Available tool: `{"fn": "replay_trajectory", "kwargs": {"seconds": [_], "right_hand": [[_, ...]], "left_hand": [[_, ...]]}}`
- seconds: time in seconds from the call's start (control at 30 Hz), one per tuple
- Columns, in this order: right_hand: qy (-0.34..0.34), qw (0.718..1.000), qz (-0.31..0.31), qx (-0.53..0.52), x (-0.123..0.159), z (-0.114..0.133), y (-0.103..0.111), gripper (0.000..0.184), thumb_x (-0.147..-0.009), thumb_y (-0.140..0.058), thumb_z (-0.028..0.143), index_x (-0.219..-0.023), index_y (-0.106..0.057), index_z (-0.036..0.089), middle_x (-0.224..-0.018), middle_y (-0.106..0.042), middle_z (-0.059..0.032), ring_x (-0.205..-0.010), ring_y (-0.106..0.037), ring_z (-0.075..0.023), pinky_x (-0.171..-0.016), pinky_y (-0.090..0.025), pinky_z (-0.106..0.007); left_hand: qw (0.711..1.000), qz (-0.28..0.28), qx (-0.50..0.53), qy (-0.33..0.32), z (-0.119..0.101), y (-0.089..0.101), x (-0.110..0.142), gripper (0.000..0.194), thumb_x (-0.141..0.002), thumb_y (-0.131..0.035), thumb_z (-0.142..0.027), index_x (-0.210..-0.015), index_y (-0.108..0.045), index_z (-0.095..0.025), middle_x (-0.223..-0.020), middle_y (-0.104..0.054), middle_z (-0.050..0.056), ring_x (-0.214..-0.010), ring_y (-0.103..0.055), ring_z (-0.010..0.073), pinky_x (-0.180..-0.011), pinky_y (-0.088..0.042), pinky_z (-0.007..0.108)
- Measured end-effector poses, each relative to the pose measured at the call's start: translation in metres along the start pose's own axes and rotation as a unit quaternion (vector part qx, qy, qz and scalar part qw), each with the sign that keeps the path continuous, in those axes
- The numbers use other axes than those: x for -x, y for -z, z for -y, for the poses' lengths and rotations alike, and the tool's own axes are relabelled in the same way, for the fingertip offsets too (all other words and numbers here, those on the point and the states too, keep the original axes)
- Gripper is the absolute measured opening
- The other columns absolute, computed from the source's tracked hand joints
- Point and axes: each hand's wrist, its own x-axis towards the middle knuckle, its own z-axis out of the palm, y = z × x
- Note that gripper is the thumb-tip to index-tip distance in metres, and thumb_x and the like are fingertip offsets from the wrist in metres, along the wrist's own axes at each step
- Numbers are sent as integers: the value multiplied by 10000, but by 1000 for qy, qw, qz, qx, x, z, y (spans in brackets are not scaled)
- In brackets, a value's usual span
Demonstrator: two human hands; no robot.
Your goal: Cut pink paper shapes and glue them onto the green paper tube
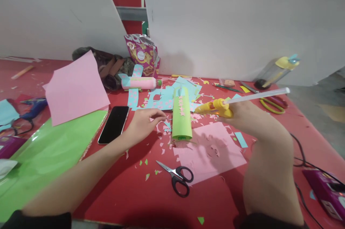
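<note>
A yellow glue gun (215, 108) with a long translucent glue stick (258, 95) out of its back is gripped by my right hand (237, 112), whose fingers are mostly hidden behind it. Its nozzle points left at a green paper-wrapped cylinder (176, 123), which lies lengthwise with a row of small pink stars (181, 105) along its top. Just left of the cylinder, apart from it, my left hand (144, 123) hovers with thumb and forefinger drawn together in a pinch; anything between the tips is too small to make out.
Black-handled scissors (179, 178) lie in front on a pink sheet's (218, 168) edge. A phone (114, 124), green sheet (61, 153), pink-wrapped bottle (142, 83), snack bag (144, 54) and clear bottle (277, 72) surround the work. Paper scraps litter the red table (121, 193); cables run right.
</note>
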Motion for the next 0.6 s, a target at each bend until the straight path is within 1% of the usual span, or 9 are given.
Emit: {"fn": "replay_trajectory", "kwargs": {"seconds": [0.1, 0.17, 0.3, 0.43, 0.6], "right_hand": [[-28, 999, 39, 21, -1, 1, 2, 223, -693, -488, 288, -848, -620, 197, -737, -638, -64, -692, -588, -239, -544, -408, -297], [-33, 998, 43, 23, -2, 3, 3, 226, -694, -484, 290, -855, -616, 202, -746, -636, -61, -704, -587, -239, -550, -408, -296], [-40, 998, 44, 25, -2, 5, 3, 245, -698, -487, 309, -876, -614, 200, -773, -638, -69, -734, -586, -249, -561, -404, -299], [-51, 997, 49, 37, -2, 5, 3, 231, -692, -491, 326, -831, -621, 196, -737, -630, -67, -687, -586, -239, -537, -394, -288], [-34, 998, 32, 33, -1, 5, 2, 220, -703, -483, 333, -820, -609, 197, -746, -621, -72, -697, -568, -236, -544, -387, -286]], "left_hand": [[999, 20, 38, 11, -8, -7, -6, 110, -742, -545, -223, -696, -632, -174, -727, -688, -1, -695, -610, 127, -656, -467, 238], [998, 30, 45, 21, -12, -13, -11, 100, -734, -557, -214, -695, -637, -169, -752, -687, 4, -713, -605, 131, -682, -463, 248], [997, 39, 50, 34, -17, -29, -17, 90, -715, -583, -221, -687, -647, -164, -726, -684, 0, -689, -602, 131, -681, -461, 244], [998, 40, 42, 24, -16, -41, -19, 94, -722, -568, -217, -698, -646, -170, -714, -680, -9, -685, -604, 131, -662, -457, 237], [1000, 27, 6, -14, -9, -47, -19, 85, -733, -568, -225, -716, -637, -179, -753, -677, -5, -708, -581, 133, -704, -420, 264]]}}
